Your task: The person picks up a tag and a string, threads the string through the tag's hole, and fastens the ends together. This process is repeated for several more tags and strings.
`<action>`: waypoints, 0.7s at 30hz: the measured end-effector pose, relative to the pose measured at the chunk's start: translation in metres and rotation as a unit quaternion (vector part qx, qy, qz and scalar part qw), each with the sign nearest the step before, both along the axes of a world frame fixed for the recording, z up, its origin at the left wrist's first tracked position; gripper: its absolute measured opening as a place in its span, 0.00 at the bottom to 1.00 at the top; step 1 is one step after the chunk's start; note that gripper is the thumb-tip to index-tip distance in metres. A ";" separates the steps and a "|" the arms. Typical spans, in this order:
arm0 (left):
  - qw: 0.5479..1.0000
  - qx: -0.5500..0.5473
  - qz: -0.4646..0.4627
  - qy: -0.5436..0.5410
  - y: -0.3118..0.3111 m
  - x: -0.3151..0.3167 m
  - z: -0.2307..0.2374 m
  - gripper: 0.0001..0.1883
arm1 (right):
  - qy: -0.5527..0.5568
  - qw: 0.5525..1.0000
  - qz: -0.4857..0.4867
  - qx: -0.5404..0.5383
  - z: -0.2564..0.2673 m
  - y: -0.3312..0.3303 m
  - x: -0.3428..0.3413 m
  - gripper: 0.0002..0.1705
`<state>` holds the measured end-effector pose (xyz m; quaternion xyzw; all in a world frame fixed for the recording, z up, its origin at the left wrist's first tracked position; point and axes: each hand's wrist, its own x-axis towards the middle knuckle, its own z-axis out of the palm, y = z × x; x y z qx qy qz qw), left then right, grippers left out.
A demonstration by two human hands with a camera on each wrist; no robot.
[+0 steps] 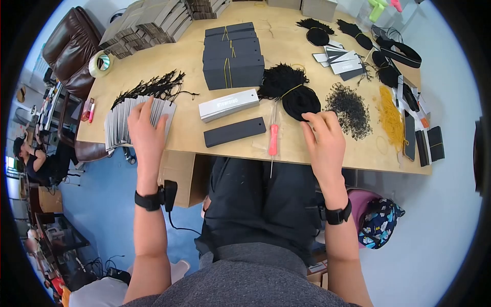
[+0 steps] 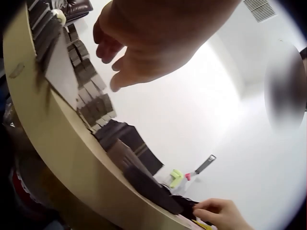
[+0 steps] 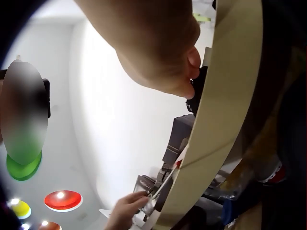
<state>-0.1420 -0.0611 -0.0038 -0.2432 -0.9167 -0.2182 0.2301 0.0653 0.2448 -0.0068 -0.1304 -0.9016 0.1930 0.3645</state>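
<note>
The left hand point(image 1: 147, 128) is over a fanned row of pale tags point(image 1: 120, 123), fingers spread and holding nothing visible; whether the fingertips touch the tags is unclear. Black strings point(image 1: 156, 88) lie behind that row. At the lower edge of a banded bundle of black cords point(image 1: 300, 102) is the right hand point(image 1: 327, 146), its fingers loosely bent and the thumb a little apart. In the right wrist view the fingertips of the right hand point(image 3: 163, 62) meet the black cords point(image 3: 195, 91). The left wrist view shows the left hand point(image 2: 144, 43) with its fingers apart.
Between the hands lie a white banded stack point(image 1: 228, 106), a dark card point(image 1: 234, 132) and a red-handled hook tool point(image 1: 273, 139). Banded black stacks point(image 1: 232, 64) stand behind. Right are black loops point(image 1: 350, 110), yellow bands point(image 1: 391, 120) and loose tags point(image 1: 343, 61). A tape roll point(image 1: 101, 64) stands left.
</note>
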 end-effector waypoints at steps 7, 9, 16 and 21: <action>0.849 0.247 -0.254 -0.392 0.064 0.115 0.035 0.14 | 0.030 0.999 0.004 0.020 -0.001 -0.013 0.004 0.10; 0.698 0.314 -0.281 -0.579 0.083 0.129 0.027 0.15 | 0.019 1.000 0.023 0.012 0.004 -0.028 0.016 0.11; 0.473 0.349 -0.240 -0.772 0.129 0.133 0.009 0.21 | 0.047 0.992 0.106 0.050 0.014 -0.068 0.054 0.13; 0.449 0.363 -0.222 -0.786 0.134 0.128 0.005 0.19 | -0.005 0.971 0.235 0.048 0.010 -0.086 0.073 0.13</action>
